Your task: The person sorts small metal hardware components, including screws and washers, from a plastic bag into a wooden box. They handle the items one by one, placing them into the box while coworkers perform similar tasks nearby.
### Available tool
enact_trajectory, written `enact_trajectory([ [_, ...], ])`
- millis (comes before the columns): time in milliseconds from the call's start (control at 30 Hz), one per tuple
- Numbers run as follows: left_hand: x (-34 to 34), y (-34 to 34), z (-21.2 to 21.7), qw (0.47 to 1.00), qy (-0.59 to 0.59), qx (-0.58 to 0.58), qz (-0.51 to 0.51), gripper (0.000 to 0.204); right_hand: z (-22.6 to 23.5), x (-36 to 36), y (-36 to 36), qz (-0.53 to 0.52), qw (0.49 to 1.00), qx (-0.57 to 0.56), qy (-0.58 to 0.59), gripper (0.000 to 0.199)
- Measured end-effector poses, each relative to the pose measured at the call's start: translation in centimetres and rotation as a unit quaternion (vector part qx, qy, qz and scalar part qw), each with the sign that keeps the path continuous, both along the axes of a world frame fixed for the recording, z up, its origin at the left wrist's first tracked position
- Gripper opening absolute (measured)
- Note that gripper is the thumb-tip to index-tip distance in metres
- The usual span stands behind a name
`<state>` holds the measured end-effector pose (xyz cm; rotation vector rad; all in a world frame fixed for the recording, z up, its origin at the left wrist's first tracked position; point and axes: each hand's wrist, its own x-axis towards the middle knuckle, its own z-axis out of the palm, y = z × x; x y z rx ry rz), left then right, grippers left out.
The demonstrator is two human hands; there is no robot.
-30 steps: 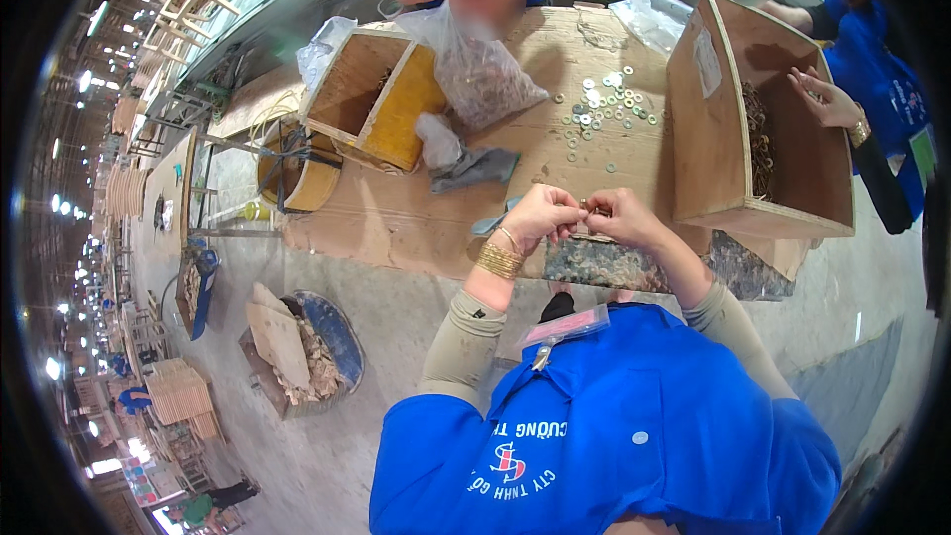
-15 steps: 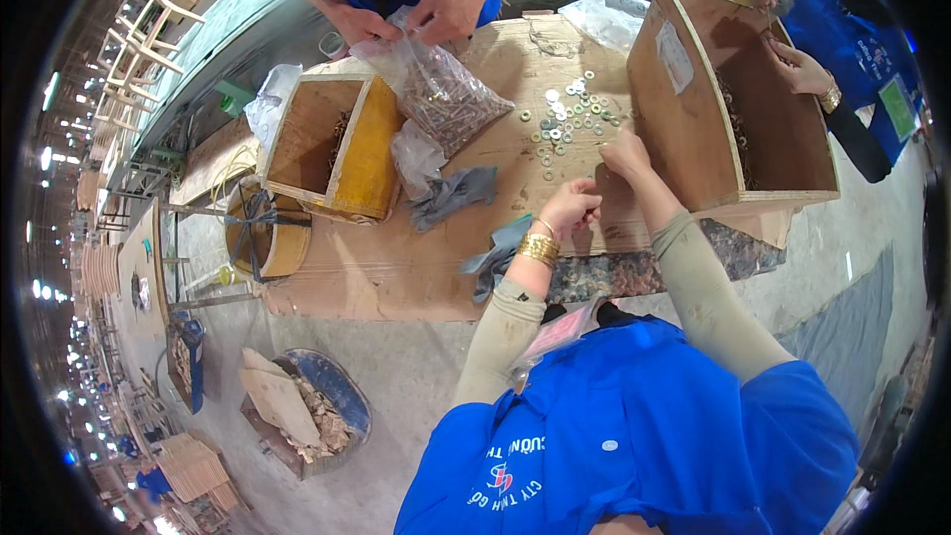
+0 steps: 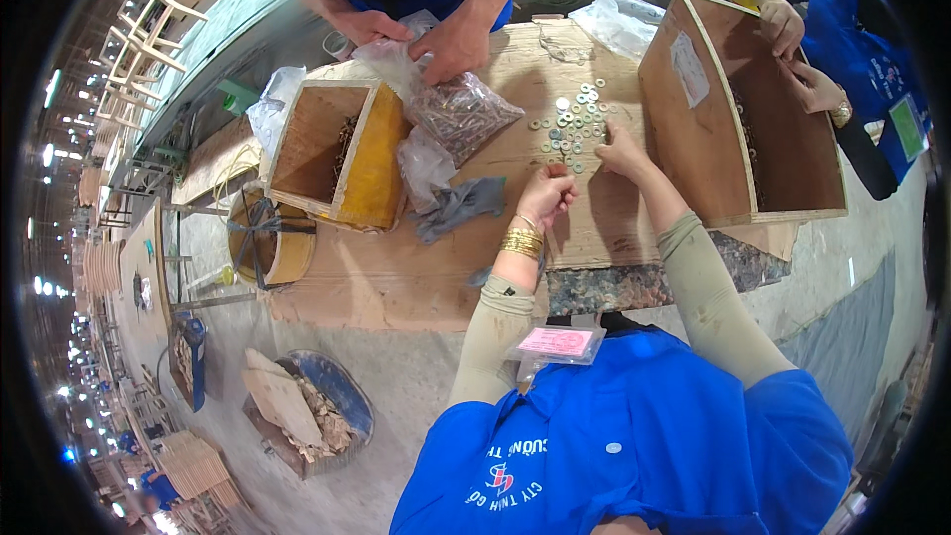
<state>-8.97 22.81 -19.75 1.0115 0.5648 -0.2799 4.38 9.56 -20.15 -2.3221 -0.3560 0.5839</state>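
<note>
Loose ring washers (image 3: 564, 120), silvery and some greenish, lie scattered on the cardboard-covered tabletop (image 3: 386, 277). My right hand (image 3: 624, 152) is at their right edge, thumb and fingers pinched together; anything between the fingertips is too small to make out. Just below the washers is my left hand (image 3: 547, 196), its fingers curled closed around something I cannot make out. Across the table, a co-worker's hands grip the top of a clear plastic bag (image 3: 466, 114) full of screws or bolts.
To the right stands a tall wooden bin (image 3: 684, 109) with another person's hands at its rim. A yellow-sided wooden box (image 3: 374, 163) sits left of the bag. Grey gloves (image 3: 461, 208) lie between it and my left hand. A scrap-filled container (image 3: 312, 416) is on the floor.
My left hand has moved up and left, closer to the washers. My right hand stays beside them. The person at right now has both hands at the bin.
</note>
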Motion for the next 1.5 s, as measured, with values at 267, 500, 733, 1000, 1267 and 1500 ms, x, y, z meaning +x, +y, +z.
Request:
enact_trajectory([
  [267, 0.3, 1.6, 0.2, 0.982, 0.076, 0.152, -0.08, 0.02, -0.3, -0.1, -1.5, -0.108, 0.993, 0.016, -0.035, 0.063],
  [500, 3.2, 1.2, 1.3, 0.997, -0.011, 0.077, 0.015, 0.005, 2.9, 0.3, 0.2, -0.023, 0.999, 0.034, -0.012, 0.041],
  [733, 2.1, 1.5, 0.6, 0.923, 0.041, 0.266, -0.276, 0.009, 0.8, -1.4, -0.9, -0.024, 0.994, -0.104, 0.011, 0.033],
  [1000, 1.4, 2.1, 2.1, 0.988, -0.045, 0.138, 0.046, 0.025, 1.7, -2.4, 0.5, 0.063, 0.984, 0.081, 0.148, 0.023],
  [1267, -6.8, 1.5, 3.7, 0.993, -0.056, -0.009, 0.1, 0.02, -0.8, -4.2, 1.1, 0.013, 0.942, 0.192, 0.274, 0.014],
  [1500, -9.1, -1.1, 5.6, 0.978, -0.107, -0.121, 0.131, 0.013, 5.1, -4.7, 0.0, -0.039, 0.891, 0.309, 0.331, 0.026],
])
